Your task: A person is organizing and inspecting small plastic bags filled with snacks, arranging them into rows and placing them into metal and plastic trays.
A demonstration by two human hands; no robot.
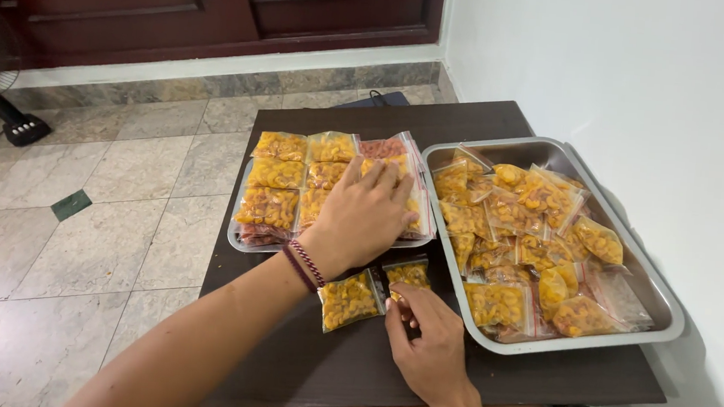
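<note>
Two small bags (372, 295) of yellow snack lie on the dark table (323, 364) between your hands. Your left hand (363, 214) rests flat, fingers spread, on the sorted bags in the small tray (238, 241). Your right hand (427, 342) pinches a bag's edge beside the large tray (633, 259).

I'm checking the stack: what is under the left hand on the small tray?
The left hand lies flat on small clear bags of yellow snacks, set in rows on the small tray. Reddish bags show behind it. The bags directly under the palm are covered.
</note>
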